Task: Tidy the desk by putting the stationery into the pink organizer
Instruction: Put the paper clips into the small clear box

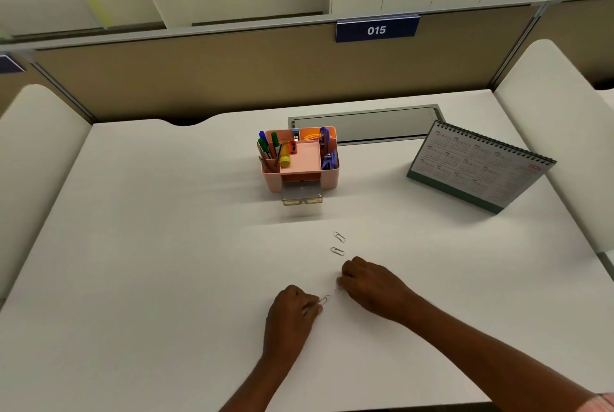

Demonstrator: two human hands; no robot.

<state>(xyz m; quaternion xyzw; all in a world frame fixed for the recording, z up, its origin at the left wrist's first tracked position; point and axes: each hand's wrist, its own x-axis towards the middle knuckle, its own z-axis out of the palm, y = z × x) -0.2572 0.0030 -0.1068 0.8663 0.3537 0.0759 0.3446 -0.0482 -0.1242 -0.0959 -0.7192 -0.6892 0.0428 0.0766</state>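
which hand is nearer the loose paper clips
Right. The right hand sits just short of the loose paper clips; the left hand is farther back, pinching a third clip.

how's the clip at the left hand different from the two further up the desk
The near clip is pinched by the left hand; the two far clips lie loose, untouched. It sits between the hands; they lie beyond the right hand. All are thin silver wire.
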